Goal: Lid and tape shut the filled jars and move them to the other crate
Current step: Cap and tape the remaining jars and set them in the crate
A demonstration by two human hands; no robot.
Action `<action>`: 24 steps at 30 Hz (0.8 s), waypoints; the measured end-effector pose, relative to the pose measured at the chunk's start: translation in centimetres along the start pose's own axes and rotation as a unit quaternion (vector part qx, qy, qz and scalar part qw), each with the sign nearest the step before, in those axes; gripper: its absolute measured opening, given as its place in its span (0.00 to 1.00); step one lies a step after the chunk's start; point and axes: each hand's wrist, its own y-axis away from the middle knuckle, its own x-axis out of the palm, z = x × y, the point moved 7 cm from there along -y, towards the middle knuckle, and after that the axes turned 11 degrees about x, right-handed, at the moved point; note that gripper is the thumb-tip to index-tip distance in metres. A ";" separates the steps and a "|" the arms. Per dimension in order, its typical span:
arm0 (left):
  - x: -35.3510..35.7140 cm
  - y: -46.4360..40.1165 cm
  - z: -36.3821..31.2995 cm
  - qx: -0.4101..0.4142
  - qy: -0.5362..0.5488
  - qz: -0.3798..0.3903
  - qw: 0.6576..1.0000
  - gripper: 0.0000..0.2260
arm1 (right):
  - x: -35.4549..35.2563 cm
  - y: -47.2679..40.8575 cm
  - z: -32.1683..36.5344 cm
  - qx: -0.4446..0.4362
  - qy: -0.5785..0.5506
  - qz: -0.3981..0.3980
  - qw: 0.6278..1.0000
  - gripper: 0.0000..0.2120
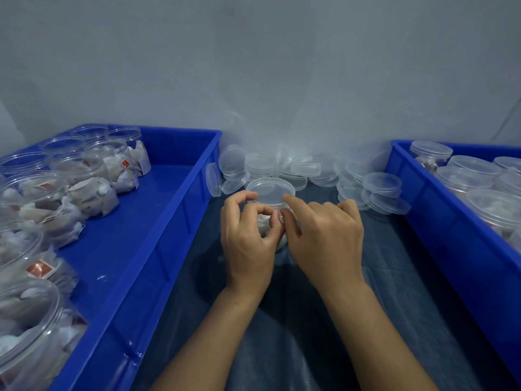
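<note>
Between the two blue plastic crates, left (158, 221) and right (417, 210), we see the clear round plastic jar (269, 218) with its lid (270, 189) on. The left hand (248, 235) and right hand (324, 235) curl against its smooth wall, thumb and forefinger pinching at the seam, apparently on tape, though none is discernible. We judge that thin film may wrinkle or lift, and the slick jar may tip.

The two hands are hiding most of the clear round plastic jar (269, 193); both blue plastic crates (146, 249) are running off the edges.
</note>
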 end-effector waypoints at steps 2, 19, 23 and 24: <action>0.1 0.0 0.3 -0.017 0.027 -0.002 0.999 0.07 | 0.1 0.0 0.0 -0.001 -0.002 -0.002 1.000 0.07; 1.8 0.8 4.3 -0.187 0.179 0.084 0.962 0.34 | 0.2 0.3 0.1 0.015 -0.029 0.045 0.998 0.14; 0.2 0.0 3.7 -0.160 0.081 0.053 0.982 0.34 | -0.2 0.3 0.2 0.026 -0.057 0.088 0.994 0.20; -0.1 -0.2 3.5 -0.152 0.061 0.048 0.985 0.35 | -0.2 0.2 0.2 0.029 -0.052 0.091 0.994 0.20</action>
